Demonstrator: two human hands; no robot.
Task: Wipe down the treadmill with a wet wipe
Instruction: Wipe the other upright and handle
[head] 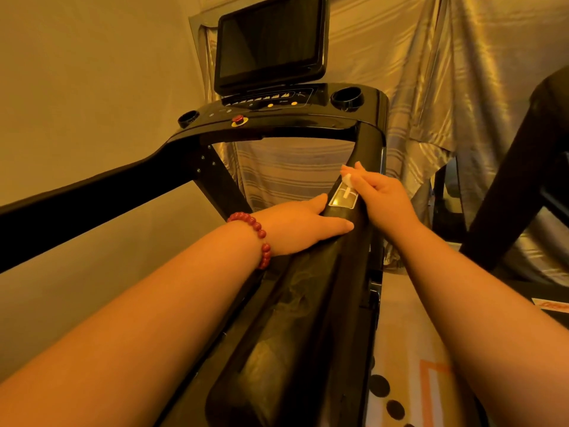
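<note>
On the right handrail (308, 303) of the treadmill (292, 121), we rest our left hand (295, 226) across the bar with fingers fairly straight, steadying it. Our right hand (385, 201) pinches a small bunched wet wipe (347, 179) against the rail just above the metal sensor plate (338, 202). Bunched that tightly, the wipe could slip from our fingertips or cover too little, leaving the cloudy smears lower on the rail. Hard pressure near the plate might also squeeze moisture into its edges.

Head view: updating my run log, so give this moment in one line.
left hand: rests on glossy black treadmill handrail | right hand: pinches crumpled white wet wipe against handrail
</note>
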